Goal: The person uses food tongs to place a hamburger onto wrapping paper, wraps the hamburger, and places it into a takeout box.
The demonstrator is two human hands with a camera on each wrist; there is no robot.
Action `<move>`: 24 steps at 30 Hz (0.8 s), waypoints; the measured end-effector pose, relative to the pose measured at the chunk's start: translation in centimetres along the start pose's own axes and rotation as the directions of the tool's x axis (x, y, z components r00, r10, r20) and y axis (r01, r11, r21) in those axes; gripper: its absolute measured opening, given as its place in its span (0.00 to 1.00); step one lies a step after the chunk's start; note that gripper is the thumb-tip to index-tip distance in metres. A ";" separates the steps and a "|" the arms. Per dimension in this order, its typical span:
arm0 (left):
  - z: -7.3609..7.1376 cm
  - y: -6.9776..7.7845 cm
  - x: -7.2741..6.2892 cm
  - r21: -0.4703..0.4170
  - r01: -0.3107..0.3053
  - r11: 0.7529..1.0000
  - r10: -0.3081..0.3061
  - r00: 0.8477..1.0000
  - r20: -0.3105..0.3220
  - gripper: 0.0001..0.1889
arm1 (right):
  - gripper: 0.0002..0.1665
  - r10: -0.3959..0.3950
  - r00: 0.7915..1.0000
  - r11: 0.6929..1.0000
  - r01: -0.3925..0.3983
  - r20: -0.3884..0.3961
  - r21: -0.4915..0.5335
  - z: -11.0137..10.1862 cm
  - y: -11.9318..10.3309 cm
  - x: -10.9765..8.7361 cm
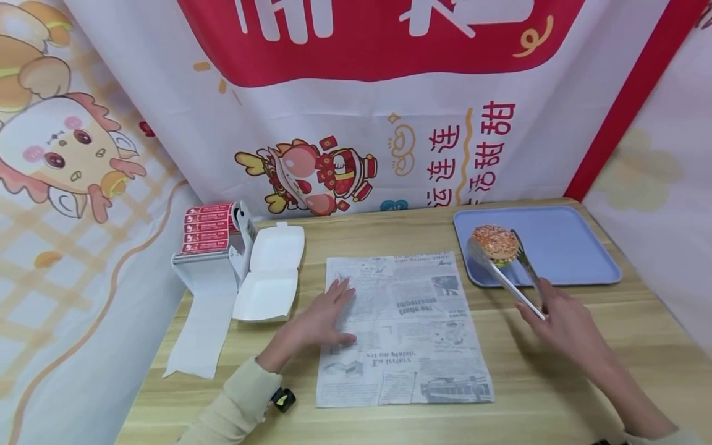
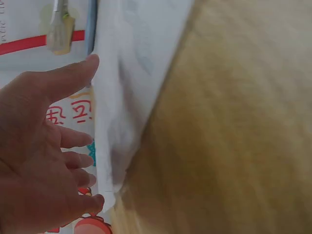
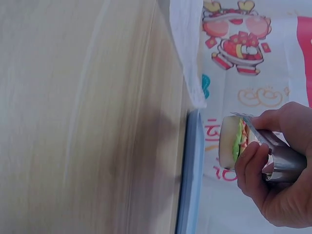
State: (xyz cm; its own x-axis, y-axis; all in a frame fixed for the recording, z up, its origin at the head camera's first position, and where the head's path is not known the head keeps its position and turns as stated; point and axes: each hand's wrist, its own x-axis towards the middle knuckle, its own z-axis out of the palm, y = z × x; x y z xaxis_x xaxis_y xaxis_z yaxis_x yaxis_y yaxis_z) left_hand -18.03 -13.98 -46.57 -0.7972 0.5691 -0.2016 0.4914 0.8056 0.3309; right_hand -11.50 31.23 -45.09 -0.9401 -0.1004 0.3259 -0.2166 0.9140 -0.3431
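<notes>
My right hand [image 1: 568, 330] grips a pair of metal tongs [image 1: 507, 285], their ends on either side of a hamburger [image 1: 494, 241] with a seeded bun. Lettuce and a red layer show between the bun halves in the right wrist view, where the burger [image 3: 227, 141] stands off above the tray's rim. Beneath it is the left part of a blue tray [image 1: 575, 250]. My left hand [image 1: 324, 316], fingers spread and holding nothing, hovers at the left edge of a newspaper-print wrapping sheet [image 1: 400, 337], as the left wrist view also shows.
An opened white clamshell box [image 1: 267, 293] stands left of the sheet. Beside it is a label dispenser [image 1: 214, 228] with red printed labels and a white strip [image 1: 200, 340] trailing over the wooden table [image 1: 289, 395]. A printed cloth backdrop [image 1: 361, 111] rises behind the table.
</notes>
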 end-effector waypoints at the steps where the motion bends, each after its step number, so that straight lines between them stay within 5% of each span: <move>1: 0.2 -0.1 0.0 0.013 0.002 1.000 -0.002 1.000 0.014 0.55 | 0.22 -0.013 1.000 1.000 0.013 -0.004 0.003 0.0 -0.3 0.0; 8: 1.3 -0.4 -0.2 0.054 0.031 0.998 -0.035 0.996 0.080 0.60 | 0.33 -0.059 0.998 0.998 0.059 0.005 0.032 0.2 -2.8 -0.5; 24: 1.5 -0.6 -0.1 0.082 0.042 0.996 -0.050 0.994 0.094 0.60 | 0.41 -0.084 0.988 0.994 0.073 0.132 0.087 3.0 -8.6 -2.0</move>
State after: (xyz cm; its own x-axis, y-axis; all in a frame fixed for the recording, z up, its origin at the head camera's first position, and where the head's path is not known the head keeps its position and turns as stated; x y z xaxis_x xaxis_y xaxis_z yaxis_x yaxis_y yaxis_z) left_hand -17.69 -14.30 -48.16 -0.7841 0.5413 -0.3036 0.4846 0.8396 0.2453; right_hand -8.61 22.41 -45.47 -0.9450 -0.2280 0.2345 -0.3068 0.8665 -0.3939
